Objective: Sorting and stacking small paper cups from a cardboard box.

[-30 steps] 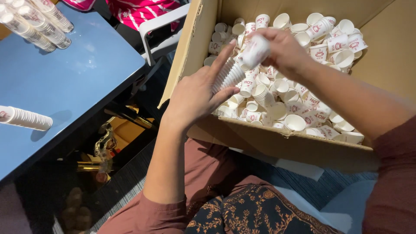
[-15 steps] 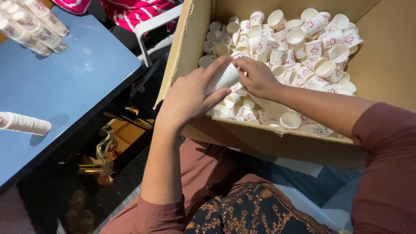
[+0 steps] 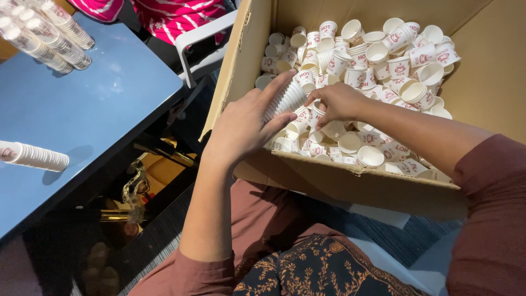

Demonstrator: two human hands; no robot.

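Left hand [image 3: 244, 123] grips a cup stack [image 3: 285, 98], right hand [image 3: 337, 103] pinches a half-hidden cup [image 3: 333, 130].

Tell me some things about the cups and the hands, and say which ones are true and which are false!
1. The left hand holds a stack of nested cups. True.
2. The cardboard box is full of green bottles. False: it holds loose white paper cups with red print.
3. The right hand is inside the box, fingers down among the cups. True.
4. The table is red. False: it is blue.
5. A stack of cups lies on its side on the table. True.
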